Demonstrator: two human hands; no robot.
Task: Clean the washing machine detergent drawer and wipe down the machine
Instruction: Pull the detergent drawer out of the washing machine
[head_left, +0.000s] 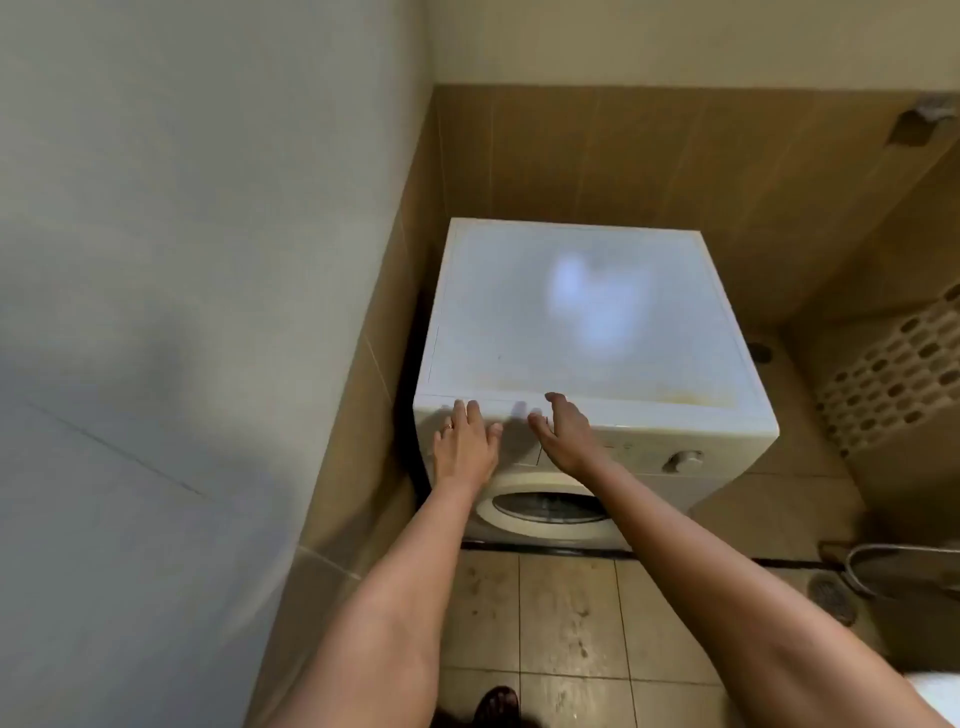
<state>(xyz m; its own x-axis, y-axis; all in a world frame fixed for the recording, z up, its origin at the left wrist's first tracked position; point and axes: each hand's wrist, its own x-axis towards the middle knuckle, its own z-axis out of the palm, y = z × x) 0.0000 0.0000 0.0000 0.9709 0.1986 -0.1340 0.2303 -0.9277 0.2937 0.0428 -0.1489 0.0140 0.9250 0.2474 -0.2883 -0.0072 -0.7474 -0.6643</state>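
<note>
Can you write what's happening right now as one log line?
detergent drawer: looks closed | left hand: fingers straight on washing machine front edge | right hand: beside it, grip unclear

I'm looking down on a washing machine set in a corner, with both my hands at its front edge.
The washing machine (587, 322) stands against the rear wall, with the side wall close on its left and a basket (893, 374) to its right. My left hand (465, 447) is at the top's front left corner, my right hand (563, 436) just beside it. The dial (685, 461) sits right on the front panel, the door (550, 506) below. A hose (883, 566) lies on the floor (566, 613) at right.
</note>
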